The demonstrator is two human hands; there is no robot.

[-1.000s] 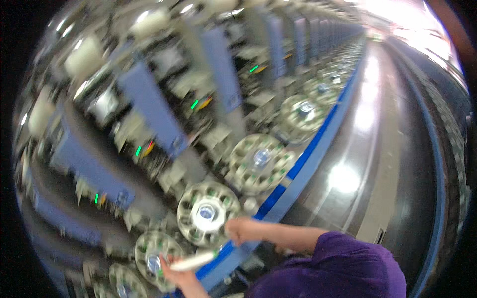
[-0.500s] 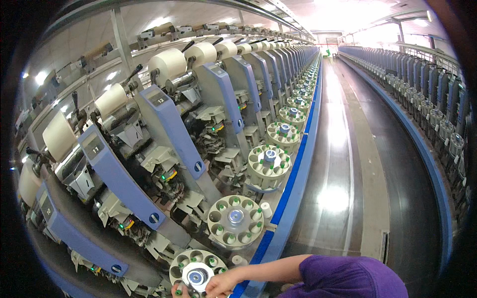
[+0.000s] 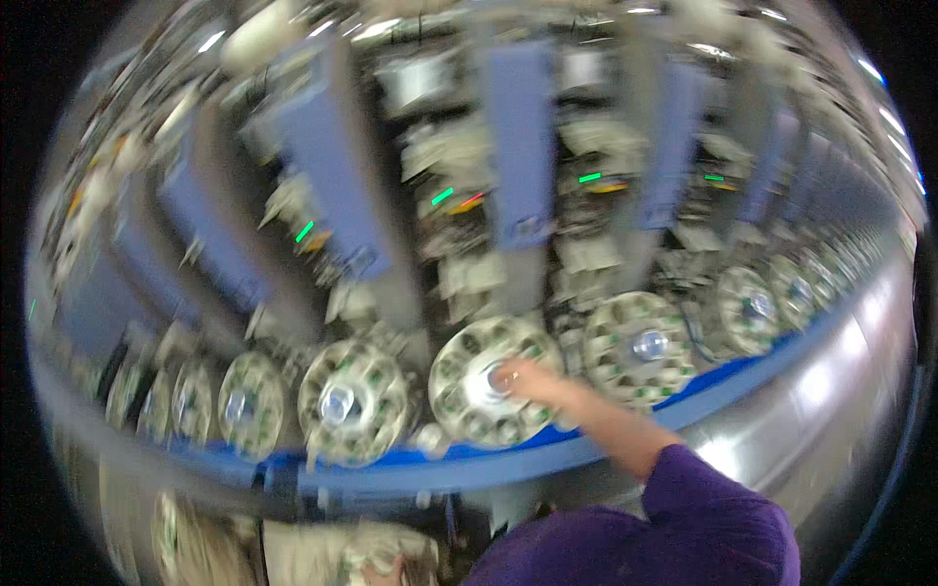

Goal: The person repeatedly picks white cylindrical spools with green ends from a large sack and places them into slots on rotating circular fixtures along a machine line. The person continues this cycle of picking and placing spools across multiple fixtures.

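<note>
The whole picture is smeared by motion. My right hand reaches over a round cream bobbin magazine and lies at the hub in its middle; its fingers are blurred, so whether they hold anything does not show. Dark, round pockets ring that magazine. At the lower edge my left hand is partly in view, beside pale, green-specked pieces that look like yarn bobbins. What it grips, if anything, cannot be made out.
More round magazines stand along the row, such as one on the left and one on the right. Blue machine panels rise behind them. A blue rail runs in front. Below it sits a pale container.
My view has swung from along the aisle to face the machines. My left hand has left the magazine and is now low, near the pale pieces. My right hand is at a magazine's hub.
</note>
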